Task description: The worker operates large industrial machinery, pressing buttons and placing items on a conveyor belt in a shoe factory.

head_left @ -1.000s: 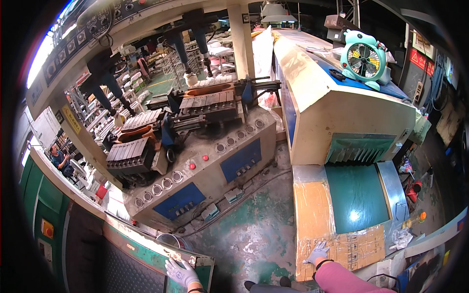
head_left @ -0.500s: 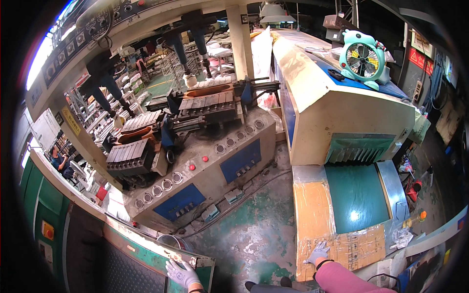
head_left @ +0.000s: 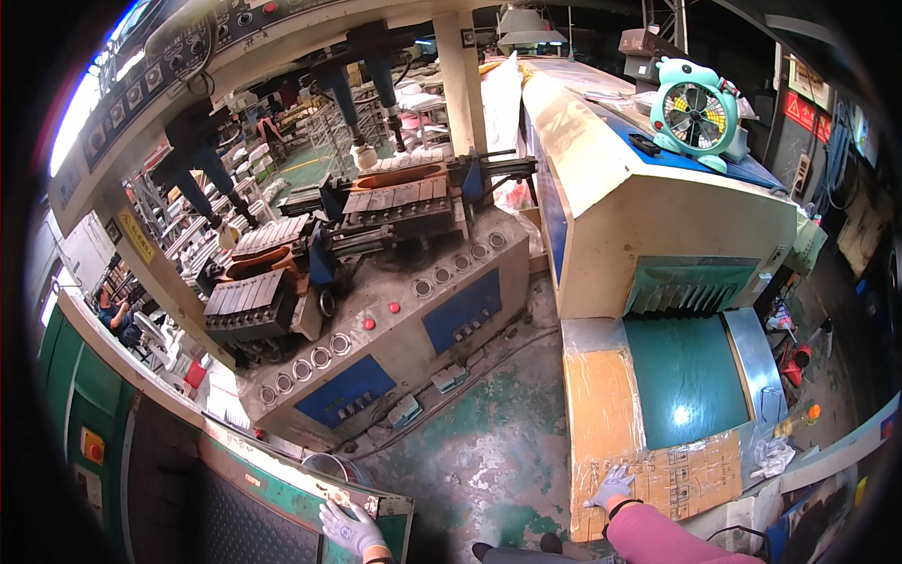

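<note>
My left hand [head_left: 352,530], in a pale work glove, lies with its fingers spread on the worn corner of a green-edged counter [head_left: 272,491]. A dark studded mat [head_left: 249,522] covers the counter's top beside it. Over on the right, my right hand [head_left: 613,487], gloved alike, rests flat on the taped cardboard [head_left: 691,477] at the front of a conveyor. The conveyor's green belt [head_left: 684,385] lies beyond that hand and runs under a strip curtain [head_left: 693,286]. Neither hand holds anything.
A two-station press [head_left: 376,301] with knobs and red buttons stands ahead on the left. The beige conveyor housing [head_left: 658,226] carries a mint-green fan [head_left: 697,117]. Cables and pedals [head_left: 404,410] lie on the floor before the press. Far left, a seated person [head_left: 115,315].
</note>
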The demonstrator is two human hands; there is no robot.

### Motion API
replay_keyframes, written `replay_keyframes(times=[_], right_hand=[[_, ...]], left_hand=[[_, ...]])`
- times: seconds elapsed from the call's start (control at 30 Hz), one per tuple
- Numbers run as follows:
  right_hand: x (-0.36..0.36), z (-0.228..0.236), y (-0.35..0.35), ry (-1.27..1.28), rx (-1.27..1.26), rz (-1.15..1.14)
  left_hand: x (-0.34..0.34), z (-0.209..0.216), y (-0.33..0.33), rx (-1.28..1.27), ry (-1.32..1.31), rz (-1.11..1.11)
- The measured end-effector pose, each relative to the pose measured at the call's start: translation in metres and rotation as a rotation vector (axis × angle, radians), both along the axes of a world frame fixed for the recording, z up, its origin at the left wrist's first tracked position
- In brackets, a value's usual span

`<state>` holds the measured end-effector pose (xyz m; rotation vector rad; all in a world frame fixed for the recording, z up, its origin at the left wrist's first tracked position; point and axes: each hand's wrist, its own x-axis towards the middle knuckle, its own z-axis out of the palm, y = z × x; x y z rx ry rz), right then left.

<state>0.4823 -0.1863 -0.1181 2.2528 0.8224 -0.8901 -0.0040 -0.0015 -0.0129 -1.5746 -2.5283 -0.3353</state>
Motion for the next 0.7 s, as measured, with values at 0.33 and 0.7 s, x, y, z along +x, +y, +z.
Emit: replay_keyframes(times=[0.33, 0.7], right_hand=[[-0.002, 0.010, 0.002, 0.016, -0.001, 0.025], [0.002, -0.004, -0.002, 0.000, 0.015, 0.040]], left_hand=[[0.000, 0.000, -0.001, 0.034, 0.015, -0.004], [0.002, 0.003, 0.001, -0.001, 0.003, -0.001]])
